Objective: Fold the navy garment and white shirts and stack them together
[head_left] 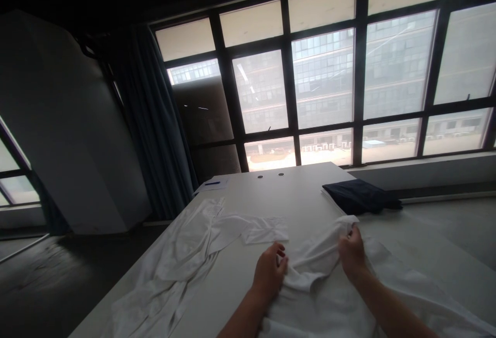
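Note:
A thin white shirt (315, 255) is stretched between my two hands, its near part spread loosely over the table. My right hand (352, 250) is closed, pinching a bunched edge that it lifts a little above the tabletop. Lower and to the left, my left hand (271, 271) has curled fingers closed at the shirt's other edge; the exact grip is partly hidden. More white clothing (186, 245) lies crumpled along the table's left side, with a sleeve-like strip and a cuff-like end (267, 230) reaching toward my left hand.
The white table (298, 188) runs away from me toward large windows. A dark folded cloth (358, 196) sits at its far right edge. Papers with a blue pen (212, 183) lie at the far left corner. A dark blue curtain (155, 110) hangs beyond, beside a pillar.

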A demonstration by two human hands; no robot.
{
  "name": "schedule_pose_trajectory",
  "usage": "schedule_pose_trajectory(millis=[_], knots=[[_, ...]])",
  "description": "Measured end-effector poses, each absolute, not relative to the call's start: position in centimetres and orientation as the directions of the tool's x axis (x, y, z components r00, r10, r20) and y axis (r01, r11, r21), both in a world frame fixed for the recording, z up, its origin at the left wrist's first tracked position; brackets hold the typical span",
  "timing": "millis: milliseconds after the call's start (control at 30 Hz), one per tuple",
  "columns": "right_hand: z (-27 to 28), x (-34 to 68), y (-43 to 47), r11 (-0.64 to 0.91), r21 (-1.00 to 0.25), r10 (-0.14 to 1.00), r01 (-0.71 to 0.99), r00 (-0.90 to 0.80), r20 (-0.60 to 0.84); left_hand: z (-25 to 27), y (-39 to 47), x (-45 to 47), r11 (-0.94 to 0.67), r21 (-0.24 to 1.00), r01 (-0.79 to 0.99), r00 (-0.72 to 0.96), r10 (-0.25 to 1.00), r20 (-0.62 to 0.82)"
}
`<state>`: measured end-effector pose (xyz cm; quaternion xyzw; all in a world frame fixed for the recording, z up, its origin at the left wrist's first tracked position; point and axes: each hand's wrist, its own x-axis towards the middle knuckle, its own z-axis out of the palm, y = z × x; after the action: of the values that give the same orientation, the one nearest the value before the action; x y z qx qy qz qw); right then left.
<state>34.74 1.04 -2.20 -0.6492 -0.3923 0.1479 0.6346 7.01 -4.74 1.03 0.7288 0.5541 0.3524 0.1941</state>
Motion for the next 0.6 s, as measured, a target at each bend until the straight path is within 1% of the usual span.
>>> schedule_pose_trajectory(millis=[67, 100, 167, 200, 267, 367, 433, 467, 533, 600], knots=[[-1.8, 34.9, 0.8, 0.115, -0.923, 0.711, 0.366, 0.619, 0.334, 0.8, -4.4, 6.8, -0.275, 0.678, 0.682, 0.097, 0.953, 0.289], [-1.6, 34.8, 0.6, 0.147, -0.899, 0.728, 0.412, 0.57, 0.38, 0.7, -4.3, 6.7, -0.26, 0.679, 0.687, 0.078, 0.955, 0.287], [-1.3, 34.2, 0.2, 0.266, -0.814, 0.747, 0.517, 0.423, 0.513, 0.8, -3.9, 6.3, -0.229, 0.68, 0.697, 0.039, 0.959, 0.282], [-1.2, 33.9, 0.0, 0.328, -0.761, 0.737, 0.559, 0.352, 0.576, 0.9, -3.7, 6.0, -0.211, 0.68, 0.703, 0.021, 0.961, 0.276], [-1.0, 33.2, -0.4, 0.412, -0.675, 0.695, 0.612, 0.269, 0.667, 1.2, -3.3, 5.2, -0.173, 0.679, 0.714, -0.01, 0.966, 0.257], [-0.6, 33.0, -0.8, 0.452, -0.598, 0.635, 0.662, 0.231, 0.737, 2.1, -2.9, 3.7, -0.128, 0.684, 0.718, -0.019, 0.979, 0.203], [-0.1, 33.5, -0.7, 0.459, -0.573, 0.594, 0.679, 0.246, 0.766, 2.8, -2.8, 2.7, -0.111, 0.698, 0.708, 0.002, 0.988, 0.155], [0.3, 34.0, -0.6, 0.451, -0.579, 0.568, 0.68, 0.282, 0.773, 3.2, -2.7, 2.3, -0.105, 0.71, 0.696, 0.014, 0.991, 0.132], [1.4, 35.0, -0.4, 0.393, -0.649, 0.521, 0.652, 0.424, 0.741, 4.0, -2.7, 1.9, -0.099, 0.75, 0.654, 0.04, 0.995, 0.096], [2.8, 35.8, -0.3, 0.308, -0.756, 0.512, 0.577, 0.569, 0.643, 4.7, -2.6, 1.9, -0.093, 0.811, 0.578, 0.075, 0.995, 0.061]])
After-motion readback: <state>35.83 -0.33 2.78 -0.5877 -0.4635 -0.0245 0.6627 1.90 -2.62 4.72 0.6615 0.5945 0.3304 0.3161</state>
